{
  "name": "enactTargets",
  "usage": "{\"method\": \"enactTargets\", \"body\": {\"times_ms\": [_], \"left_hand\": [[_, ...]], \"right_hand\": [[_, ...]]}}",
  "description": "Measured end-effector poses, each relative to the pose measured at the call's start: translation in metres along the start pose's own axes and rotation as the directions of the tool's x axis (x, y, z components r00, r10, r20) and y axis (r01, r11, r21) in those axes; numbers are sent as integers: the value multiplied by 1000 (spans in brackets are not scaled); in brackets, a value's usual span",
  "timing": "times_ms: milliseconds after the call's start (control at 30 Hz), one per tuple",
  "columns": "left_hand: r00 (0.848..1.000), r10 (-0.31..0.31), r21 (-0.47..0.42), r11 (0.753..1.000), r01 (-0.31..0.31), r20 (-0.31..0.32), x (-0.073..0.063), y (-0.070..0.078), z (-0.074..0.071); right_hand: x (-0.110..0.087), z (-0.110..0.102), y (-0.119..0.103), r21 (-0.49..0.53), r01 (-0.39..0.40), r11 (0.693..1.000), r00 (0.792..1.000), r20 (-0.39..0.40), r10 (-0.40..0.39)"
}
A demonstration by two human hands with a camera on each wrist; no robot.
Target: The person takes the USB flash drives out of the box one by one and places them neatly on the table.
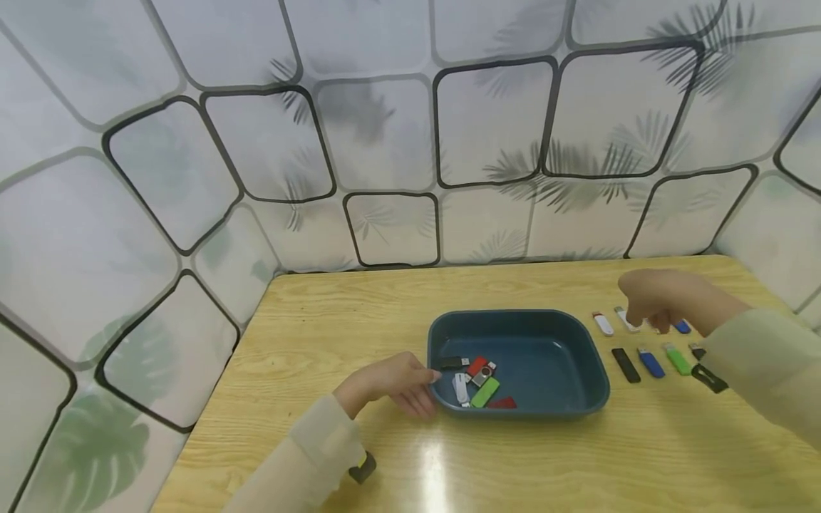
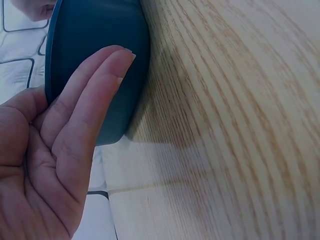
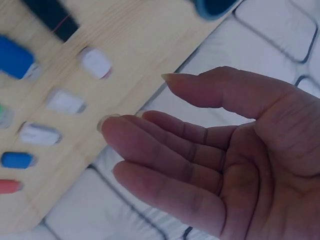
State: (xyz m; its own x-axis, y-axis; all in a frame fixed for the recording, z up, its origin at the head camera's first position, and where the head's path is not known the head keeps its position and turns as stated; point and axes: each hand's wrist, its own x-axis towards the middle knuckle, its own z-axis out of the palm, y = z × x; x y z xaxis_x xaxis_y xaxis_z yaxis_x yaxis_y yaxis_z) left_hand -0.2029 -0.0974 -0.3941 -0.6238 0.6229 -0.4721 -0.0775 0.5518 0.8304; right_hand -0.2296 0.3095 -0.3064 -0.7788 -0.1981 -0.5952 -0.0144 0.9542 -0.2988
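At the left end of the dark blue tray (image 1: 551, 374): left hand (image 1: 393, 381), with thumb over the rim and straight fingers pressed together along the outer wall; tray wall between thumb and fingers. Inside the tray, grouped toward the left end: dark stick (image 1: 452, 363), red stick (image 1: 476, 366), grey stick (image 1: 481, 375), white stick (image 1: 460, 388), green stick (image 1: 484, 392) and dark red stick (image 1: 502, 403), some overlapping.

To the right of the tray, raised over the far row of USB sticks: right hand (image 1: 663, 292), with fingers loosely bent and close together, thumb well apart from them; in right wrist view, fingertips apart from the nearest sticks. In the far row: red-ended white stick (image 1: 603, 324), plain white stick (image 1: 626, 320) and small blue stick (image 1: 682, 326), with more partly hidden by the hand. In the near row, left to right: black stick (image 1: 626, 365), larger blue stick (image 1: 651, 363), bright green stick (image 1: 677, 359) and dark slotted piece (image 1: 709, 378), the last beside the right sleeve (image 1: 763, 356). Under everything: wood-grain table (image 1: 346, 306); behind: leaf-patterned fabric (image 1: 385, 164)
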Motion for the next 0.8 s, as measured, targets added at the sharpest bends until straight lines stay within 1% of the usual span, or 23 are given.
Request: {"method": "enactTargets", "body": {"times_ms": [67,100,267,367,467,700,800], "left_hand": [[1000,1,-1,1000,-1,-1,-1,0,-1],[1000,2,-2,1000,-2,-2,-1,0,-1],[1000,11,-10,1000,-11,-1,0,-1,-1],[1000,13,-8,1000,-13,-5,-1,-1,0],[1000,15,1,1000,-15,-11,-2,0,0],[1000,13,3,1000,-13,-16,-3,2,2],[1000,11,6,1000,-11,-18,-3,1,2]], "right_hand": [[0,1,-16,-38,28,999,1000,2,-28],[0,2,-24,-22,26,999,1000,12,-25],[3,9,-58,-144,62,988,998,12,-61],[8,15,-74,-231,101,968,994,-12,-106],[12,21,-87,-312,138,940,987,-38,-158],[24,31,-106,-398,156,904,982,-38,-186],[32,37,-111,-462,191,866,970,-48,-240]]}}
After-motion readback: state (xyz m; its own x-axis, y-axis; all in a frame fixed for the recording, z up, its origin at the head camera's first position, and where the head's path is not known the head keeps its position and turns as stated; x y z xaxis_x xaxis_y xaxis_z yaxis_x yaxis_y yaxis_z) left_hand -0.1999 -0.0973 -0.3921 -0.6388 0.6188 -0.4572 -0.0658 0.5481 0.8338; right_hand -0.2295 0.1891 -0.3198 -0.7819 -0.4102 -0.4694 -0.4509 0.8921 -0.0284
